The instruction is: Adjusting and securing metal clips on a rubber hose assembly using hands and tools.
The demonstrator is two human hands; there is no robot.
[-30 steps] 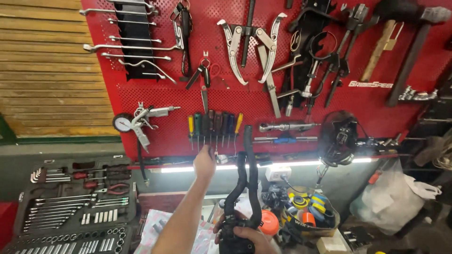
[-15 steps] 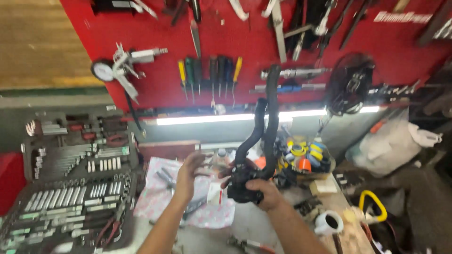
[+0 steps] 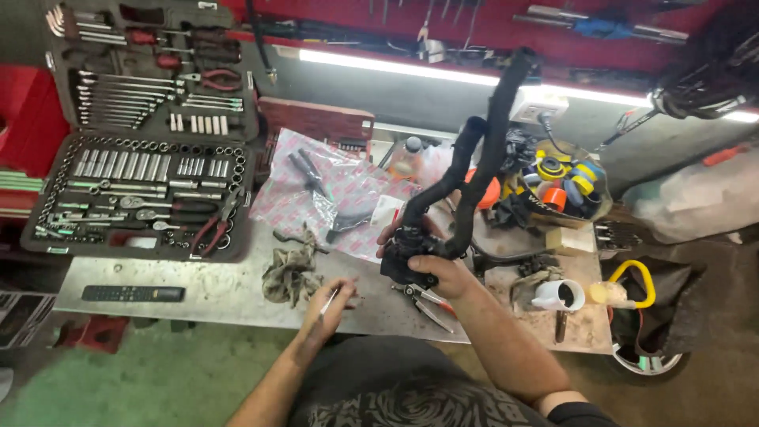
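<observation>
My right hand (image 3: 433, 269) grips the base of a black hose assembly (image 3: 474, 166) whose two rubber hoses rise toward the wall. My left hand (image 3: 332, 299) is low over the metal workbench (image 3: 198, 289) and pinches a thin light-coloured rod between its fingers. A crumpled dirty rag (image 3: 291, 269) lies just left of that hand. Pliers (image 3: 427, 299) rest on the bench right under the hose assembly.
An open socket and wrench case (image 3: 150, 150) fills the bench's left side, with a black remote (image 3: 133, 293) before it. Plastic bags holding parts (image 3: 332, 190) lie in the middle. A bowl of tape rolls (image 3: 561, 186), a white cup (image 3: 557, 295) and a yellow-handled jug (image 3: 628, 285) stand to the right.
My left hand came down from the red tool wall to the bench and now pinches a thin rod. The view has tilted down from the wall to the workbench.
</observation>
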